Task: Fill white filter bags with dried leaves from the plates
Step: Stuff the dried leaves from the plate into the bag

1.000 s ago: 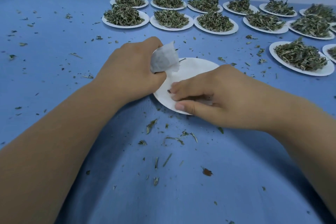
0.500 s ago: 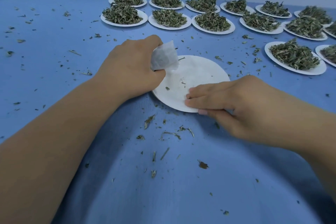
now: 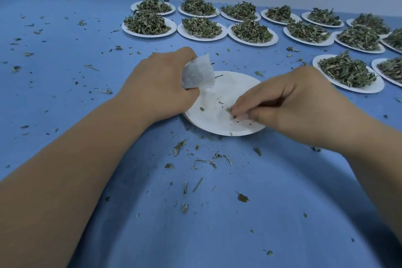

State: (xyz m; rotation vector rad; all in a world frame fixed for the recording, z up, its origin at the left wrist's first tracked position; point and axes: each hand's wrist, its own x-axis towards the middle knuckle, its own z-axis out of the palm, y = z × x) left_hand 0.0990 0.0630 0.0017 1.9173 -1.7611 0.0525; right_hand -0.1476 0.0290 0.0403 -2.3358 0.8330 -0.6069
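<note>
The white filter bag (image 3: 196, 74) is in my left hand (image 3: 158, 87), a little above the middle of the frame, over the far-left edge of the paper plate (image 3: 215, 123). My fingers are curled around its lower part, and one corner stands up to the right. Something dark shows through the paper, so I judge it is mostly filled. The bag is thin, soft and very light. It will crumple or tear if I squeeze hard, so I should hold it near the mouth and not press on the belly.

My right hand (image 3: 293, 102), at the centre right, has its fingertips (image 3: 236, 113) closed together on the plate, pinching a few leaf scraps (image 3: 228, 110). These look dry and brittle and must weigh almost nothing, so they break and slip away easily. A gentle pinch is better. The plate is nearly bare, with only small bits on it.

On the blue cloth (image 3: 217, 224) lie many spilled crumbs (image 3: 204, 162), mostly just below the plate. Along the top and upper right of the frame stand more plates (image 3: 150, 33) with full heaps of dried leaves (image 3: 146, 24), well apart from my hands.
</note>
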